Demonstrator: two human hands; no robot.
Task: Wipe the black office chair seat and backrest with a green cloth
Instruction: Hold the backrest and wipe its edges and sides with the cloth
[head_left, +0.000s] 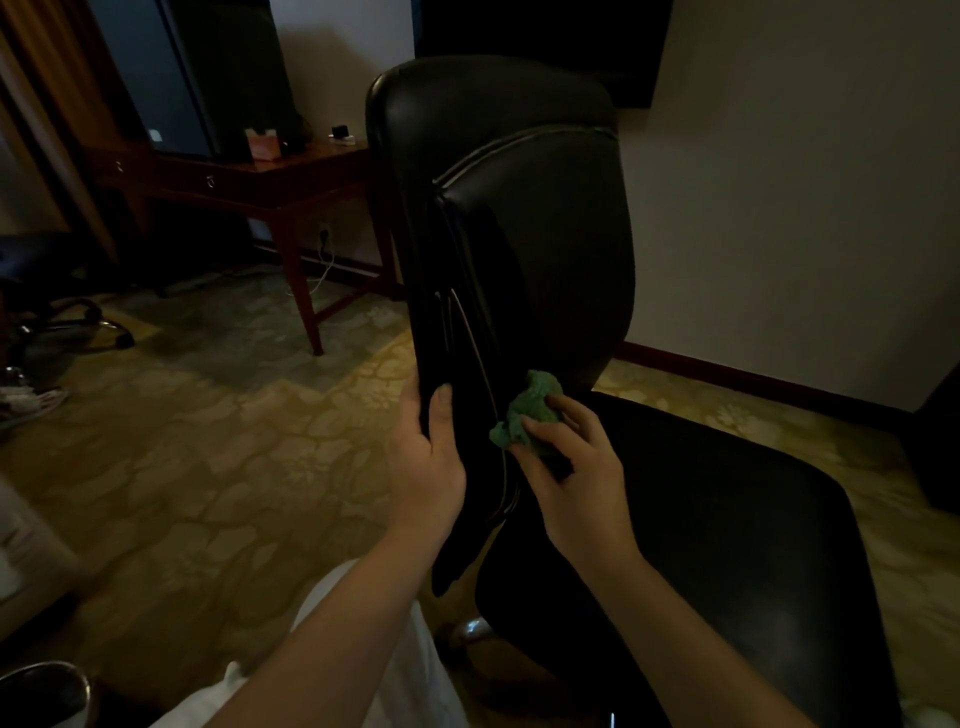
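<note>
Chair: we log a black office chair, seen from its side; backrest (524, 234) fills the centre of the frame, seat (727, 519) the lower right.
Cloth: green cloth (527, 410), bunched into a wad, pressed on the lower backrest, just right of frame centre, close above the seat.
Right hand: our right hand (576, 467) has its fingers closed over the wad, holding it against the leather.
Left hand: our left hand (428, 457) is clamped on the backrest's side edge, thumb on the near face, fingers wrapped behind; it steadies the chair.
Stage: we judge the lower backrest is in hand; we cannot tell how much of the seat is wiped.
Risk, roll: a hard push may swivel or roll the chair if the left hand loosens.
Risk, coverage: a balled cloth touches little surface, so streaks and missed strips are likely, especially along the pale piping (483, 364).
Risk, slip: the wad could slide out from under the fingers on the slick leather.
Risk, light: the room is dim, so dust on black may go unseen.
Surroundings: wooden desk (291, 176) at upper left, well apart.
</note>
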